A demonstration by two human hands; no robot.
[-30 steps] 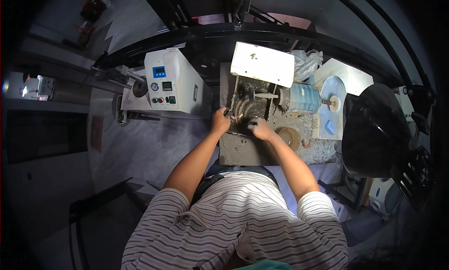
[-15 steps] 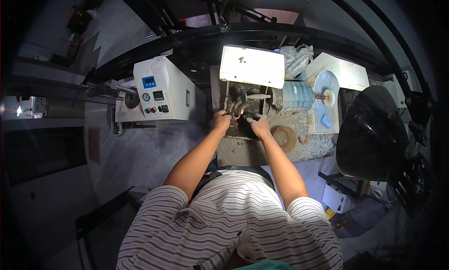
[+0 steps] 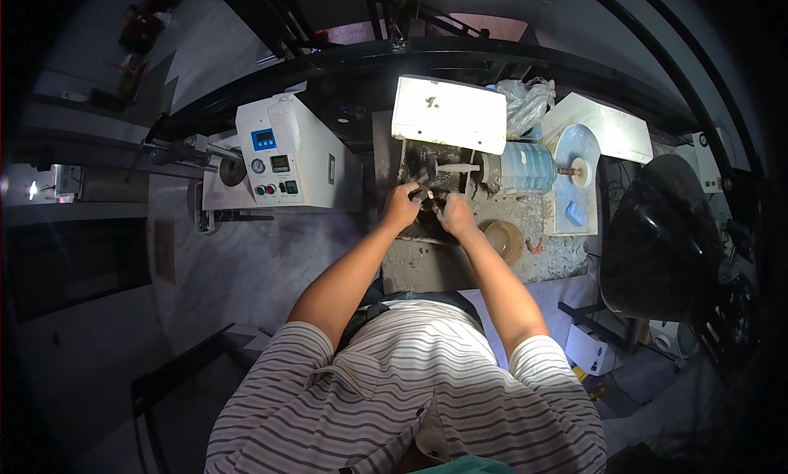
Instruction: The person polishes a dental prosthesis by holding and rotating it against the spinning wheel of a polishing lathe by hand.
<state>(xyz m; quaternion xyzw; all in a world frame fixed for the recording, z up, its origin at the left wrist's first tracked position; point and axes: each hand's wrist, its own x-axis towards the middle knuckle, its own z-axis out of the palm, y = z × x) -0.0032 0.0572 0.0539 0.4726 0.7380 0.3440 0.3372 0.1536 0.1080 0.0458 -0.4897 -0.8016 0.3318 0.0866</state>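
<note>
At centre, left hand (image 3: 400,206) and right hand (image 3: 456,215) pinch a pink piece (image 3: 430,196); its long axis is indistinct. Right of centre: bowl (image 3: 517,242), contents unclear.

The left hand (image 3: 400,208) and right hand (image 3: 456,214) are partly hiding a pinkish piece (image 3: 430,195), its shape being too small to tell; a white cover (image 3: 450,113) is blocking the dark tray's (image 3: 427,234) far end; the lower edge is cutting off the striped shirt (image 3: 394,367).
</note>
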